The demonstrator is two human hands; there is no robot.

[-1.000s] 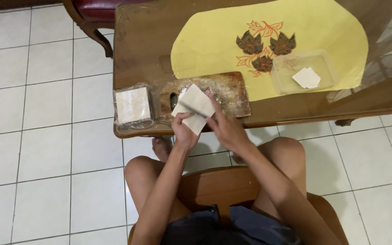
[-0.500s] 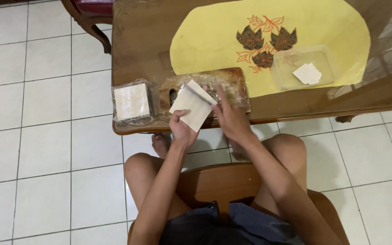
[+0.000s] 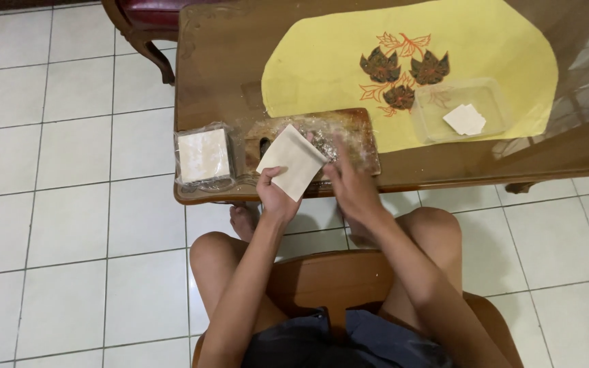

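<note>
While left hand (image 3: 275,197) pinches 1 pale square dough sheet (image 3: 293,160), tilted, right hand (image 3: 352,187) grip loose, empty, over floured board (image 3: 349,133)

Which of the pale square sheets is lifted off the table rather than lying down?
The single sheet pinched in the left hand; the wrapped stack and the piece in the clear tray lie flat.

Soft even light; slight blur
</note>
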